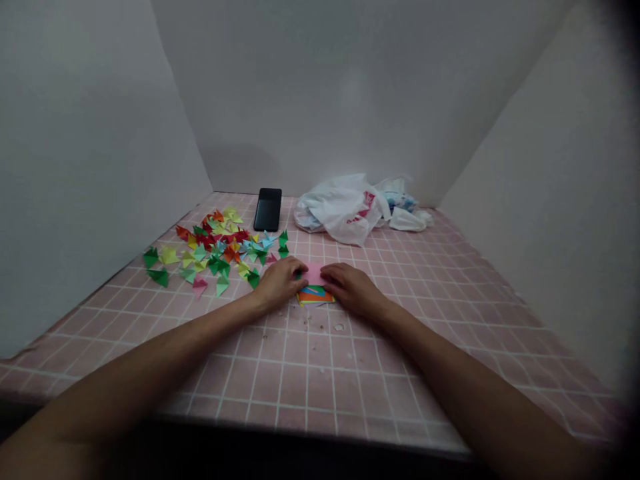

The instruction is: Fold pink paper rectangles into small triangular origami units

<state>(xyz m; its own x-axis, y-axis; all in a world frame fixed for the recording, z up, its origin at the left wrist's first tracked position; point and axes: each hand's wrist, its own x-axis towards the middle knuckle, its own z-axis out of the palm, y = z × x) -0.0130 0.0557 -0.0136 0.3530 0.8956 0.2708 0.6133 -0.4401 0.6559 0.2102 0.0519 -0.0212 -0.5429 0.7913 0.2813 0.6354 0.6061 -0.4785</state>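
A pink paper sheet (315,273) lies on the pink checked tabletop (310,373), just beyond a small stack of coloured paper squares (315,295). My left hand (281,282) presses its left edge with curled fingers. My right hand (351,285) holds the right edge the same way. Both hands rest low on the table, either side of the stack. Whether the pink sheet is folded I cannot make out.
Several folded paper triangles (220,248) in many colours are scattered at the left. A black phone (268,209) lies flat at the back. A crumpled white plastic bag (350,208) sits at the back right. White walls close in on three sides.
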